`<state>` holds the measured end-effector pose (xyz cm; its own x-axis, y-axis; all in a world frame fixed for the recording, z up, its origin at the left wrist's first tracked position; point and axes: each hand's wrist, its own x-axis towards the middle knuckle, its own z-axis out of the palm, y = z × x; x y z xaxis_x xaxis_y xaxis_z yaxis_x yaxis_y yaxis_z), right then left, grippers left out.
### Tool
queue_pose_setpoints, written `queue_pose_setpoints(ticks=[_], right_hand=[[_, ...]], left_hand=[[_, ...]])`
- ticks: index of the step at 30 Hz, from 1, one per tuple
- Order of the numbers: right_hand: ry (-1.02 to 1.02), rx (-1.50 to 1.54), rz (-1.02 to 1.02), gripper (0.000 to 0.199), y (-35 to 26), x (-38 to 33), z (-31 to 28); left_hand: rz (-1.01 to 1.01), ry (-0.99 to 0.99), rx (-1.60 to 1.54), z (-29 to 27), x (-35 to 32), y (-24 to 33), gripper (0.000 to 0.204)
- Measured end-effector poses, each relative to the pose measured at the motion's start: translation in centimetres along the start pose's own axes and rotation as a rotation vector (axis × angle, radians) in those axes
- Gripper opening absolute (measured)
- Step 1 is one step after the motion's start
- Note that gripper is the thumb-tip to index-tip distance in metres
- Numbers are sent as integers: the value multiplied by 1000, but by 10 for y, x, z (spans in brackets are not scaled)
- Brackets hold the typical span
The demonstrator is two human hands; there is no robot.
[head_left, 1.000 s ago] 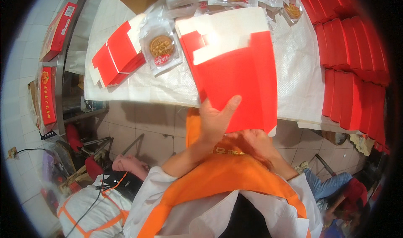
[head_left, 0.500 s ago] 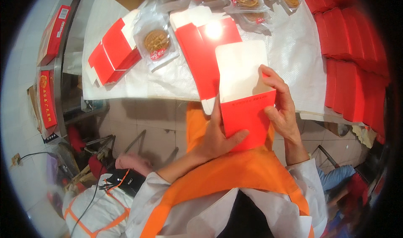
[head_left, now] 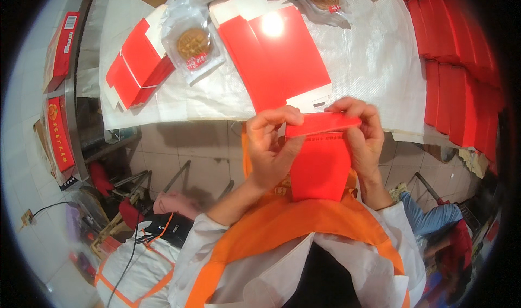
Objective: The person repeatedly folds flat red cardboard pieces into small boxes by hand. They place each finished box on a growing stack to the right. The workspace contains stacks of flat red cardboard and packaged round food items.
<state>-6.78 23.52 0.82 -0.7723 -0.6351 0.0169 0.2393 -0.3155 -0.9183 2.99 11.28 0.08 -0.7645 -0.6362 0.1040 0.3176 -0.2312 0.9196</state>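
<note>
Red carton (head_left: 320, 169), one: I logged it before the orange apron (head_left: 293, 221), long axis pointing toward the tabletop (head_left: 380, 85); left hand (head_left: 274, 150) and right hand (head_left: 367, 137) about equally near, each grip pinching an end of its flap (head_left: 323, 124) (flat cartons (head_left: 285, 55) lay beyond).

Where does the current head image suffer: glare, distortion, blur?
Head view: a blown-out white glare spot on the flat carton; head view: fisheye bends the table edge, black fills the corners; head view: the held box reads clearly, lower-right rim dim and soft.
</note>
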Motion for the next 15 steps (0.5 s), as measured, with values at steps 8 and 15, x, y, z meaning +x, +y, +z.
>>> queue_pose_setpoints(ticks=[8,15], right_hand=[[-89,-184,47,23,-11,1,0],[-80,-194,89,12,-20,8,2]], left_hand=[[91,-200,280,-5,8,7,30],[56,-229,394,-6,19,17,17]])
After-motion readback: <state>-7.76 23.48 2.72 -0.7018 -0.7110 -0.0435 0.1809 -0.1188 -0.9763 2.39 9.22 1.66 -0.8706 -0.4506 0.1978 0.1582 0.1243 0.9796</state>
